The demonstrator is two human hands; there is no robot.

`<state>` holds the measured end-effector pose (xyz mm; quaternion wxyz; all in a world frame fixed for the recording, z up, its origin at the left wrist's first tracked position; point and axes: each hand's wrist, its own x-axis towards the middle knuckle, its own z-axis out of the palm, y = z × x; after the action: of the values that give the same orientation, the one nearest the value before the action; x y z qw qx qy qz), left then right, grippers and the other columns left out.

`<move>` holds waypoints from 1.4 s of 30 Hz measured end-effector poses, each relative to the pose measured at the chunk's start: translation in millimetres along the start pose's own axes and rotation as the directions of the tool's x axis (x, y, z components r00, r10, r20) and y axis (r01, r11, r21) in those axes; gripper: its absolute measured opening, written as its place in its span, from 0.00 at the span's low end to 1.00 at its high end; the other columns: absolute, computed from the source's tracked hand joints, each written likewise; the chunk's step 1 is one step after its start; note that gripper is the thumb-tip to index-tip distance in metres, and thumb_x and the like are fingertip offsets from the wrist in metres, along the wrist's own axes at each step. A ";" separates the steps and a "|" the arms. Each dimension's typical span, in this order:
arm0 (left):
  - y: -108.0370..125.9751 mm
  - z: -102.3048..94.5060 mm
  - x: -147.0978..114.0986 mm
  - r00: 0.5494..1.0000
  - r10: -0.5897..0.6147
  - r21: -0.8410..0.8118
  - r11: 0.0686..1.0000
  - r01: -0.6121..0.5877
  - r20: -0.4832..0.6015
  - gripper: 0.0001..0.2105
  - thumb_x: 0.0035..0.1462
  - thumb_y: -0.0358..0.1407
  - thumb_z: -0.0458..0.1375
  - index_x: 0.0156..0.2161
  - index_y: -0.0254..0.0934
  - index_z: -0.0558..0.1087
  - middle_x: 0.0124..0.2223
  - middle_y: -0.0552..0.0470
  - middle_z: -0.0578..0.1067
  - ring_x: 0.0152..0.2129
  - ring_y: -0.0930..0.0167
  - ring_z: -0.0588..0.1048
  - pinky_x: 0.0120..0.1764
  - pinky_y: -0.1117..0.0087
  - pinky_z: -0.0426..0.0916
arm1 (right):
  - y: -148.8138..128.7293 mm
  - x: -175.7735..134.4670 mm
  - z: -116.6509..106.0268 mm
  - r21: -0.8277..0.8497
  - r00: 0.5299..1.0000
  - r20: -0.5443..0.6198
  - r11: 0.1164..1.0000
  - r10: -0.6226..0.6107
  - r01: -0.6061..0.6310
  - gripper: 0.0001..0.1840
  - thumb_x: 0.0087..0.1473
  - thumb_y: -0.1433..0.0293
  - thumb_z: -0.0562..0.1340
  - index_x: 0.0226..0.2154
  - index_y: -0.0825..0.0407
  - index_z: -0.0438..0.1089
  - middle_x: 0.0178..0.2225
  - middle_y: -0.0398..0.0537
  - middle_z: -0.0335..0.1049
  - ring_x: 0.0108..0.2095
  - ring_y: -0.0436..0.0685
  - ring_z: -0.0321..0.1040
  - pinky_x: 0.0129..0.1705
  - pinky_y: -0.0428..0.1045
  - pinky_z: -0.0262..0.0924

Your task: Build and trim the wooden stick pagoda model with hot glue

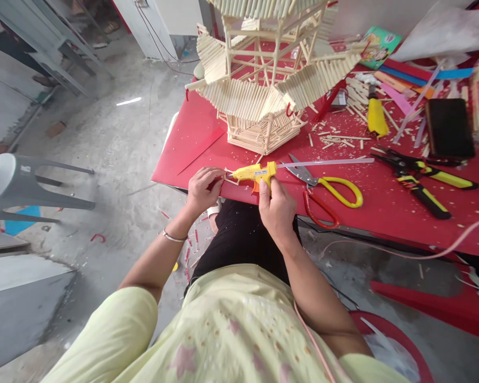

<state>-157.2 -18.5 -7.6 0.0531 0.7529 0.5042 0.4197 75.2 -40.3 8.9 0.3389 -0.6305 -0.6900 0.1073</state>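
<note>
My right hand (277,208) is closed round the handle of a yellow hot glue gun (251,173), whose nozzle points left. A long clear glue stick (323,163) sticks out of its back end. At the nozzle tip, my left hand (204,187) pinches thin pale wooden sticks (232,181), partly hidden by the fingers. Beyond the hands stands a tiered pagoda model (259,101) built from the same kind of sticks. To the right of the glue gun lie scissors (319,183) with one yellow and one red handle, blades apart.
On the red table (199,146) lie pliers (415,175), a black phone (450,127), a yellow-handled tool (377,114) and scattered stick offcuts (343,139). A pink cord (435,256) runs along the front edge. A grey stool (19,178) stands on the floor at left.
</note>
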 end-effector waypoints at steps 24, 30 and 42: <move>0.4 0.1 0.5 1.000 -0.013 0.018 1.000 0.013 0.003 0.07 0.68 0.34 0.58 0.44 0.39 0.79 0.44 0.47 0.84 0.43 0.65 0.82 0.50 0.61 0.77 | 1.1 -0.4 1.8 0.003 1.000 -0.020 1.000 -0.008 0.008 0.32 0.75 0.53 0.47 0.51 0.59 0.77 0.42 0.62 0.82 0.37 0.62 0.79 0.35 0.51 0.59; -0.5 0.5 -0.4 1.000 -0.022 0.017 1.000 0.022 0.009 0.07 0.68 0.34 0.58 0.45 0.39 0.79 0.44 0.46 0.84 0.44 0.65 0.82 0.50 0.60 0.77 | 1.4 -0.5 1.8 0.009 1.000 -0.003 1.000 0.002 -0.002 0.31 0.75 0.53 0.47 0.52 0.59 0.76 0.43 0.62 0.82 0.38 0.62 0.79 0.36 0.51 0.60; 0.9 0.0 0.7 1.000 0.001 0.003 1.000 -0.001 -0.005 0.07 0.67 0.33 0.58 0.45 0.39 0.79 0.44 0.47 0.84 0.43 0.65 0.82 0.50 0.61 0.76 | 0.8 -0.3 0.8 0.002 1.000 -0.007 1.000 -0.001 0.001 0.32 0.75 0.52 0.46 0.51 0.58 0.76 0.43 0.62 0.82 0.38 0.61 0.79 0.36 0.50 0.59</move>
<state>-156.5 -18.4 -6.7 0.0505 0.7522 0.5046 0.4209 75.4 -40.2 7.7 0.3420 -0.6301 -0.6891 0.1059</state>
